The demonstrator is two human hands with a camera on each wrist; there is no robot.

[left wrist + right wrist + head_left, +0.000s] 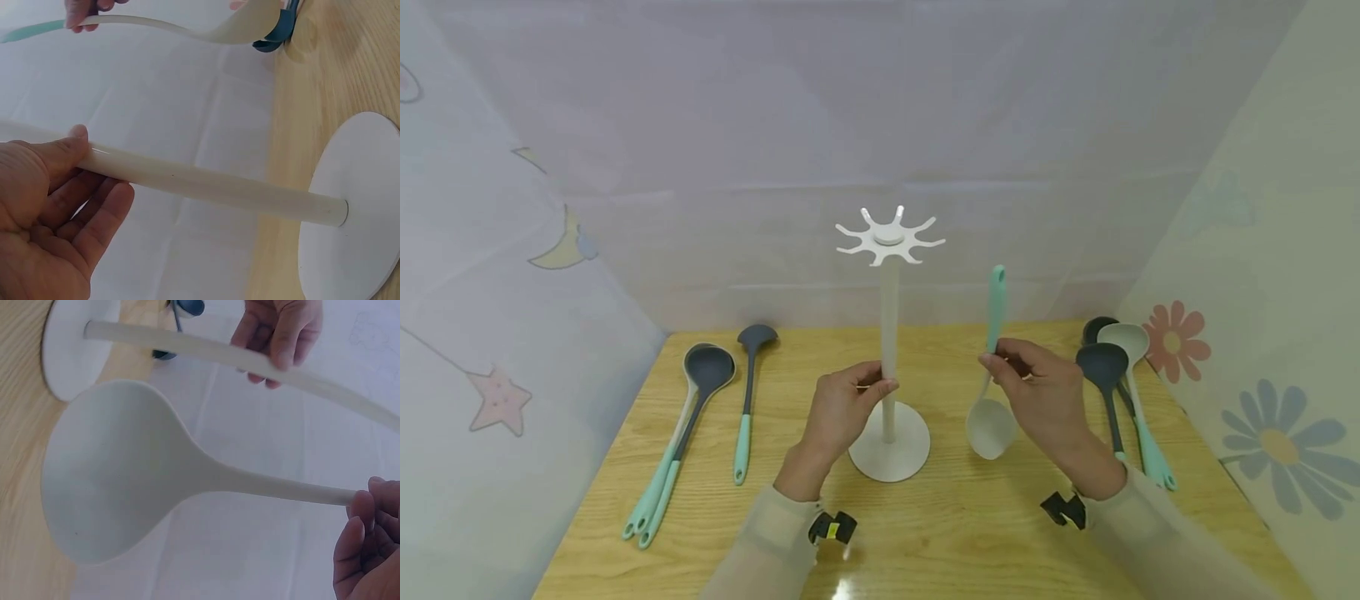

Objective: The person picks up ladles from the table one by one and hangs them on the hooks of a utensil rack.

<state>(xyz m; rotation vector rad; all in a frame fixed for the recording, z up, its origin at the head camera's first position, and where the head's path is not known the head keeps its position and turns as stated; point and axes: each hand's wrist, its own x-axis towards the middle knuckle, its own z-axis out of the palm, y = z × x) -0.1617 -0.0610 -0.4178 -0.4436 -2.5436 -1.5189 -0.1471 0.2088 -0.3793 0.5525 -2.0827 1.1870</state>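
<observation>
Head view: white stand (889,321) is finger-pinched by left hand (838,410), presumably for steadiness; right of the stand, pale ladle (991,429) is finger-pinched bowl-down by right hand (1051,398), handle end (997,285) seemingly left free.

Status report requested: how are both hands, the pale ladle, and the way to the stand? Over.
Left hand gripping pole of white stand. Right hand holding pale ladle, handle up, bowl down, apart from stand. No obstruction visible between ladle and stand.

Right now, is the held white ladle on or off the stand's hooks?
Off: the right hand holds the white ladle beside the stand, bowl down, with a clear gap between its handle and the hooks.
</observation>
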